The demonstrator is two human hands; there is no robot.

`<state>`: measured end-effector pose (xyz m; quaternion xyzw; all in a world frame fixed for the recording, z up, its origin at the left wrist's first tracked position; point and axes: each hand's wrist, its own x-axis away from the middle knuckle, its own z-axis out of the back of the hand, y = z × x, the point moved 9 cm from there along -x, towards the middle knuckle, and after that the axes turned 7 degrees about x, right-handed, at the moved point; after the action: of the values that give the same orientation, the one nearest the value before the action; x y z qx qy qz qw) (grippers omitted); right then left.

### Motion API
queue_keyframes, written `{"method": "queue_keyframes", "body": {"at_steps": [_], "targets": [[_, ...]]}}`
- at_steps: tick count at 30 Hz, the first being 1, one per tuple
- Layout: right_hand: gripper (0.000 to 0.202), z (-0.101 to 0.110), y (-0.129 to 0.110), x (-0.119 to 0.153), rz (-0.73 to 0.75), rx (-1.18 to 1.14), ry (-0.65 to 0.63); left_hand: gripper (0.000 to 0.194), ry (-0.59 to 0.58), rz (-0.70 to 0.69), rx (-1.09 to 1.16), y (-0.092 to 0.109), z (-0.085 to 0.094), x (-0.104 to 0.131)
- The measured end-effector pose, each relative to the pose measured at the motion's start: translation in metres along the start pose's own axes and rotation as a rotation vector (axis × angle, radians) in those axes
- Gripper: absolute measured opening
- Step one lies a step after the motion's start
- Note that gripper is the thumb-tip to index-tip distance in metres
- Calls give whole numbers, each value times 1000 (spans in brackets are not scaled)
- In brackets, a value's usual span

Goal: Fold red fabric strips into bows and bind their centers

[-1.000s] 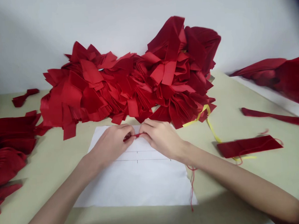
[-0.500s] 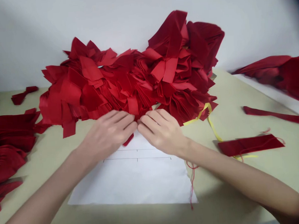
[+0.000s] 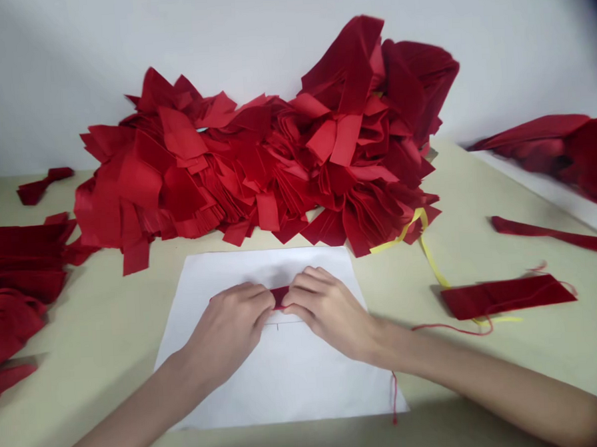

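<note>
Over a white sheet of paper (image 3: 281,384) with thin black marked lines, my left hand (image 3: 231,324) and my right hand (image 3: 328,309) pinch a small red strip (image 3: 281,296) between them. Each hand has its fingers closed on one side of the strip, and only its middle shows in the gap. The fingers hide the rest of it. Behind the paper lies a large heap of folded red strips (image 3: 255,159).
More red strips (image 3: 16,291) are stacked at the left. On the right are a flat red piece (image 3: 512,295) with red string, a yellow ribbon (image 3: 433,260), a narrow red strip (image 3: 554,234) and red material on white (image 3: 575,155).
Both hands have moved back from the heap's front edge toward me, over the marked lines, with the red strip between them. The paper's far edge now shows.
</note>
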<state>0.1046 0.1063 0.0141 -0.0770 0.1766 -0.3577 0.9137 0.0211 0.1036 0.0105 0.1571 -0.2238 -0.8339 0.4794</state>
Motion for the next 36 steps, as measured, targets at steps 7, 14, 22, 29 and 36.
{"method": "queue_keyframes", "body": {"at_steps": [7, 14, 22, 29, 36], "targets": [[4, -8, 30, -12, -275, -320, -191, 11, -209, 327, 382, -27, -2, -20], [5, -18, 38, -22, -283, -468, -388, 15, -188, 367, 286, -24, 1, -19], [5, -16, 43, -33, -280, -453, -419, 14, -193, 366, 275, -27, 2, -20], [4, -16, 46, -42, -279, -432, -445, 21, -199, 335, 311, -30, 0, -23], [9, -21, 53, -42, -312, -458, -437, 19, -150, 351, 259, -34, 3, -29]]}}
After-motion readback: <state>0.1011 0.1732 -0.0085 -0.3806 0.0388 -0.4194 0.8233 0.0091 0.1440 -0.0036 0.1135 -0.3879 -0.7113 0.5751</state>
